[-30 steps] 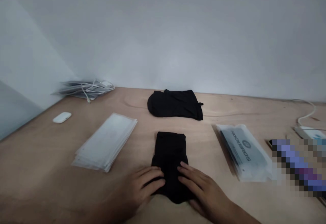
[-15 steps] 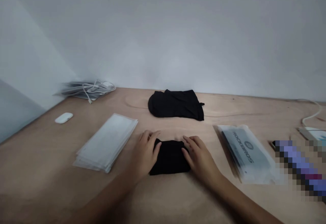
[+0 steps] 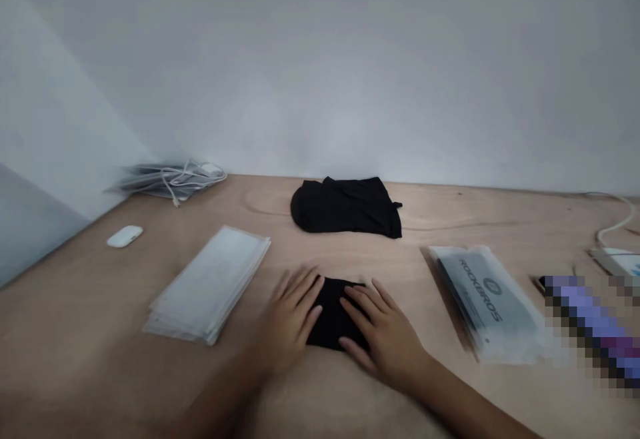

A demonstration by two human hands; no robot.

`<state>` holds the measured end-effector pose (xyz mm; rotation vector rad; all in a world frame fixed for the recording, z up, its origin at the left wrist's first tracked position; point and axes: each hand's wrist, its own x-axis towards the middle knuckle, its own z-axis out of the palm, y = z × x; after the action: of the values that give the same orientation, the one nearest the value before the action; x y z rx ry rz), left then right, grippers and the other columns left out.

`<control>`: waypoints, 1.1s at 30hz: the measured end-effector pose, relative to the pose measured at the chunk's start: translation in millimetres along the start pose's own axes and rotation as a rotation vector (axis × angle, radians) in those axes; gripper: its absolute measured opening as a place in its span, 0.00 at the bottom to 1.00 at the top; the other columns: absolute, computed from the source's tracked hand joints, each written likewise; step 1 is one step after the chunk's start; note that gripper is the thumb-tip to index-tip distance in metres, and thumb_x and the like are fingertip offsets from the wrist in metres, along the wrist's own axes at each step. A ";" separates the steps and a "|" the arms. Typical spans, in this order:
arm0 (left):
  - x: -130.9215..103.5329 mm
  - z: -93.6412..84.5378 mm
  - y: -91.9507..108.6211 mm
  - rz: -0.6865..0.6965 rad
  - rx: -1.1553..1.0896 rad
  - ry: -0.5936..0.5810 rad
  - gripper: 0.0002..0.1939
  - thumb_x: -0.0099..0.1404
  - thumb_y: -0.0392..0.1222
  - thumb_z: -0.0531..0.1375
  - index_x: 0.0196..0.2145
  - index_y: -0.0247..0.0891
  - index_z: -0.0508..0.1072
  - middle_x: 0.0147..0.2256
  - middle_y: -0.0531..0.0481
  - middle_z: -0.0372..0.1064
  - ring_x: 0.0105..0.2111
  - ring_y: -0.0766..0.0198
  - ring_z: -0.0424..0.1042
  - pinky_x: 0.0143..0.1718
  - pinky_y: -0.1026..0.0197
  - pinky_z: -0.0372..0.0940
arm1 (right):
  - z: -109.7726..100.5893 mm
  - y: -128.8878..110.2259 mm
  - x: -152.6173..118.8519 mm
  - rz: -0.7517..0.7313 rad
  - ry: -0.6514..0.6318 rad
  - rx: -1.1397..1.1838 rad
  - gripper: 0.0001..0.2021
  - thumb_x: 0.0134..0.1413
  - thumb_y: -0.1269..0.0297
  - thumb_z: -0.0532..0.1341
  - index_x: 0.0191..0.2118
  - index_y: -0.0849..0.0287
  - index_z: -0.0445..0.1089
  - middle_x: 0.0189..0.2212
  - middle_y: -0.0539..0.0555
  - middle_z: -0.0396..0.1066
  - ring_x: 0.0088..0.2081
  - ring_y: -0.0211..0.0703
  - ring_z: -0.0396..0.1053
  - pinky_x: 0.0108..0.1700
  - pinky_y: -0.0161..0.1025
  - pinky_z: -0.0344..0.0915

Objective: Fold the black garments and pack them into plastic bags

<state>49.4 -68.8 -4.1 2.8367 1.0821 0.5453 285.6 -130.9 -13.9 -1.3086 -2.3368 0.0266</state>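
Note:
A folded piece of black cloth (image 3: 333,316) lies flat on the wooden table in front of me; what sort of garment it is, I cannot tell. My left hand (image 3: 290,319) rests over its left edge, fingers stretched out. Over its right part lies my right hand (image 3: 385,326), fingers spread and palm down. Both hands cover the cloth's sides, and neither grips it. Farther back, near the wall, a larger black cloth item (image 3: 345,206) with a rounded left end and a small tab at its right lies spread out.
To the left are a stack of clear plastic bags (image 3: 213,286), a white earbud case (image 3: 125,236) and a white cable (image 3: 193,176) on grey packets. On the right lie a frosted ROCKBROS bag (image 3: 493,306), a pixelated object (image 3: 590,326) and another white cable (image 3: 617,216).
My right hand has moved left, farther onto the folded cloth. My left hand has shifted slightly right, its fingers flatter. The cloth's visible part is narrower.

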 end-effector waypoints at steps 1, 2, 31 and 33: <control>-1.5 -4.0 -6.9 -0.043 -0.021 0.076 0.23 0.77 0.39 0.47 0.66 0.37 0.59 0.64 0.40 0.62 0.65 0.54 0.59 0.64 0.46 0.57 | -1.6 -2.8 -0.6 0.011 0.015 0.007 0.26 0.61 0.52 0.63 0.59 0.63 0.70 0.53 0.65 0.73 0.58 0.60 0.68 0.67 0.64 0.55; -3.9 -9.3 -15.7 -0.108 -0.037 0.157 0.21 0.76 0.40 0.48 0.64 0.38 0.61 0.62 0.40 0.65 0.62 0.54 0.63 0.62 0.47 0.61 | -3.4 -5.2 -1.2 0.021 0.022 0.019 0.27 0.59 0.48 0.64 0.57 0.63 0.72 0.48 0.65 0.75 0.55 0.61 0.70 0.66 0.65 0.56; 43.4 -6.8 29.9 -0.271 -0.402 -0.112 0.12 0.64 0.32 0.55 0.38 0.38 0.78 0.30 0.50 0.75 0.32 0.60 0.75 0.35 0.60 0.68 | -23.2 34.2 -9.6 -0.021 -0.280 0.064 0.43 0.54 0.50 0.69 0.71 0.51 0.52 0.73 0.59 0.43 0.73 0.60 0.40 0.69 0.64 0.48; 40.8 -0.2 27.4 -0.222 -0.403 -0.085 0.13 0.66 0.31 0.54 0.38 0.38 0.78 0.32 0.49 0.74 0.34 0.59 0.74 0.38 0.59 0.69 | -19.4 39.0 -7.7 -0.026 -0.279 0.072 0.40 0.56 0.55 0.67 0.71 0.50 0.52 0.73 0.58 0.44 0.73 0.58 0.40 0.69 0.63 0.48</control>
<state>95.0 -62.7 13.4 2.3399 1.1079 0.5465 328.0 -119.7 -8.6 -1.3100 -2.5566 0.3012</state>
